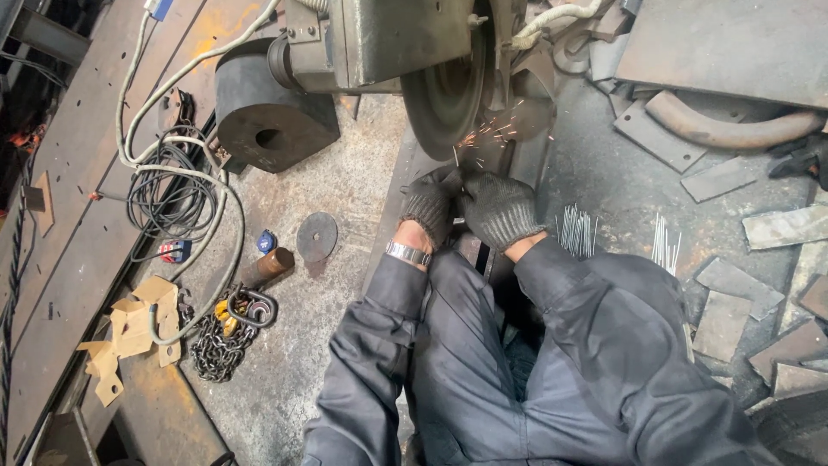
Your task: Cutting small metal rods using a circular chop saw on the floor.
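A bench grinder [379, 39] stands at the top of the head view, its grey wheel [444, 95] throwing orange sparks [492, 134]. Both of my hands wear dark knit gloves and are pressed together just below the wheel. My left hand [429, 205] and my right hand [500, 210] are closed around a small workpiece that touches the wheel's lower edge; the gloves hide most of it. A metal watch [407, 254] sits on my left wrist. My dark blue sleeves fill the lower middle.
A heavy black steel block with a hole [269, 121] lies left of the grinder. Coiled cables [168, 190], a loose grinding disc [316, 236], a chain [220, 345] and cardboard scraps [129, 332] lie on the left. Thin rods [576, 231] and steel offcuts [733, 302] lie right.
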